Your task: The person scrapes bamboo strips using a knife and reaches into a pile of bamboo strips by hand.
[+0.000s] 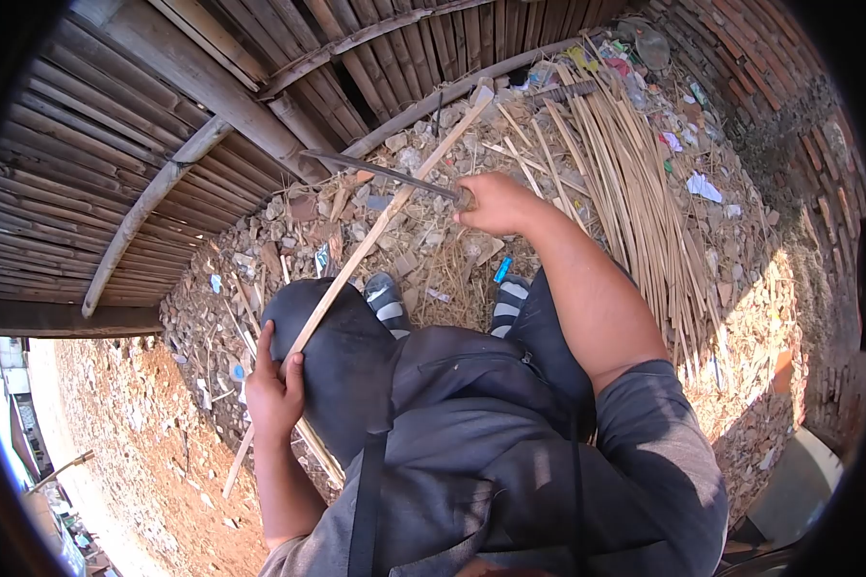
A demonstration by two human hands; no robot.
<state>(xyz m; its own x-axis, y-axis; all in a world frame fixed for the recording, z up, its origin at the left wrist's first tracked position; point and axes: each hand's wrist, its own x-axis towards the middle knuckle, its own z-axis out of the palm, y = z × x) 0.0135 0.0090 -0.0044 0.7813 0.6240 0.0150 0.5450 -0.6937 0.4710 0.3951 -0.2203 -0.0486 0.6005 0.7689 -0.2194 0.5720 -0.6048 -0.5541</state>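
landmark for all positions: the left knee (322, 313), bent and clad in dark cloth.

item one, long pale strip (356, 252). it lies slantwise across the landmark, its far end reaching well beyond it over the rubble (308, 207). the leg appears to serve as a rest, giving the strip backing from below.

item two, left hand (275, 396). found just beside the landmark, on its outer side. thumb and fingers are closed on the near part of the strip; in my judgement this grasp keeps it from sliding or turning.

item three, right hand (496, 204). found beyond the landmark and to its right, fingers clenched round the handle (464, 199) of a narrow dark blade (375, 171). the blade crosses the strip forward of the landmark, pointing left. the gap between hands probably keeps the left fingers clear of the edge. whether the edge bears on the wood cannot be told.

item four, heap of similar strips (635, 192). well to the right of the landmark, lengths roughly aligned, presumably so single pieces come away easily. a few loose strips (319, 452) lie on the near side of the landmark.
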